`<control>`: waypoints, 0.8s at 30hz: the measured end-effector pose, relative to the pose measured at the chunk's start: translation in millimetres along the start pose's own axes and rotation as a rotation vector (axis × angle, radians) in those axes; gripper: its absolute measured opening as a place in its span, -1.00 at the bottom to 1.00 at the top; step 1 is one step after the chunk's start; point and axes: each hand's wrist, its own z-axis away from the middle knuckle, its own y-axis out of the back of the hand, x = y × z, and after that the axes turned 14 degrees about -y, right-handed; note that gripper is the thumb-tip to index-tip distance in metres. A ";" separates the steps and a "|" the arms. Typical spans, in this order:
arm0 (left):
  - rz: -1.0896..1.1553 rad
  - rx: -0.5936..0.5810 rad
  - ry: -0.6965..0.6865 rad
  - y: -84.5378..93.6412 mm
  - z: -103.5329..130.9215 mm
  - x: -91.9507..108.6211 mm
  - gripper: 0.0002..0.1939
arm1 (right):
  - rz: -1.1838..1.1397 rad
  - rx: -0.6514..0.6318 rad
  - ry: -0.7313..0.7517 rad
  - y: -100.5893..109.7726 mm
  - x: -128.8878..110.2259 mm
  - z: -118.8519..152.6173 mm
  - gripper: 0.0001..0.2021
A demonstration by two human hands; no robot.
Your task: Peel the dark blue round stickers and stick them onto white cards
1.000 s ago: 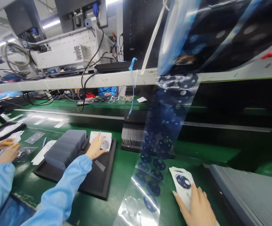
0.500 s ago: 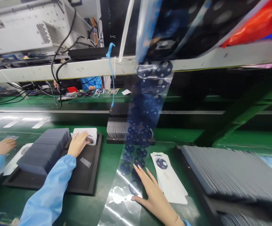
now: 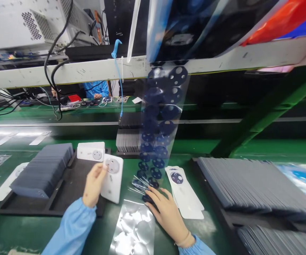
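A white card (image 3: pixel 113 182) with a round grey disc near its top is pinched upright in my left hand (image 3: pixel 94 182), over the right edge of a black tray (image 3: pixel 75 177). My right hand (image 3: pixel 166 212) has its fingertips on a clear strip (image 3: pixel 175 124) carrying dark round stickers, near a bent part of it. Those fingers are bent, and a dark sticker lies under them. More white cards (image 3: pixel 97 147) lie at the back of the tray. Beside my right hand rests a fanned pile of white cards (image 3: pixel 187 194), the top one bearing a dark disc.
Rows of grey plates (image 3: pixel 44 168) stand in the left tray; others (image 3: pixel 259 187) fill a tray at the right. A metal rail (image 3: pixel 89 69) crosses above the bench, with hanging cables. A green brace (image 3: pixel 264 113) slants at the right. Another person's blue sleeves (image 3: pixel 97 89) show behind.
My left hand has moved right and toward me, lifting a white card from the tray. The strip is now bent under my right fingers. Another person's hand at the far left has gone from view.
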 end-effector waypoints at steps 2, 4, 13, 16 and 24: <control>0.201 -0.074 0.239 -24.2 20.4 -4.3 -0.55 | 0.061 0.044 0.009 0.0 -4.7 -0.9 -0.83; 0.362 -0.078 0.408 -42.0 33.0 -14.4 -0.55 | 0.097 0.086 0.031 -1.0 -8.7 0.0 -0.82; 0.572 -0.029 0.585 -59.3 39.9 -49.6 -0.53 | -0.387 -0.682 -0.317 30.4 -19.7 -28.0 -0.87; 0.501 -0.030 0.551 -59.9 43.1 -51.4 -0.46 | -0.775 -0.819 -0.457 45.1 -16.1 -53.8 -0.87; 0.311 -0.241 0.429 -67.9 55.9 -43.0 -0.43 | -1.291 -0.381 -1.018 -3.8 -21.8 -58.0 -0.55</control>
